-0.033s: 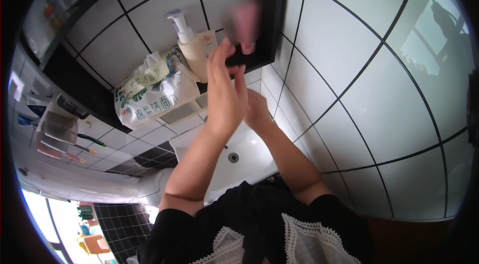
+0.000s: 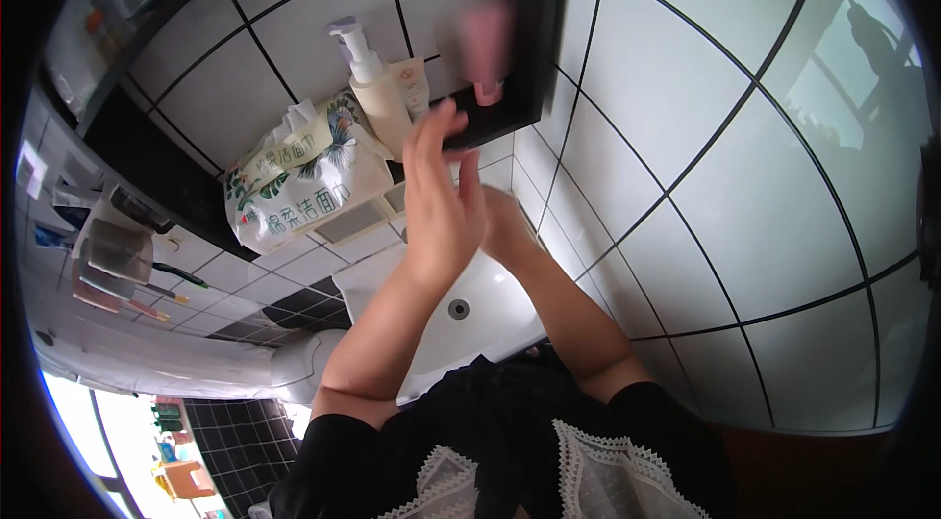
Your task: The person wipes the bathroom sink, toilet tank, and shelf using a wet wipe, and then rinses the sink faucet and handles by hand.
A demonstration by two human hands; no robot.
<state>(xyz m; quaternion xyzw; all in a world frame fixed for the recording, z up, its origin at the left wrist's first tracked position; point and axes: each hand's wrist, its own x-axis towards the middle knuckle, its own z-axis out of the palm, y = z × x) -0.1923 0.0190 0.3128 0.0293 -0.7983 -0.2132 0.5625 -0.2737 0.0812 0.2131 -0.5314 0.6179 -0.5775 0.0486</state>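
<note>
My left hand (image 2: 439, 215) is raised over the white sink (image 2: 480, 323), its fingers stretched out and pointing up toward the shelf. Behind it, palm side toward it, is my right hand (image 2: 505, 227). The two hands seem to touch, with the right hand's fingers mostly hidden. I see nothing held between them. Beyond the fingertips stand a cream pump bottle (image 2: 379, 107) with a white pump top and a small pale tube (image 2: 412, 85). A blurred pink bottle (image 2: 485, 44) is to their right.
A white soft pack of tissues (image 2: 304, 191) lies left of the pump bottle on the black shelf (image 2: 172, 166). Toothbrushes and cups (image 2: 118, 249) hang at the far left. A white tiled wall (image 2: 706, 176) rises close on the right. The sink drain (image 2: 458, 309) shows between my forearms.
Both hands have shifted slightly down, toward me, and more of the pale tube now shows above my fingertips. The bottles and tissue pack have stayed in place.
</note>
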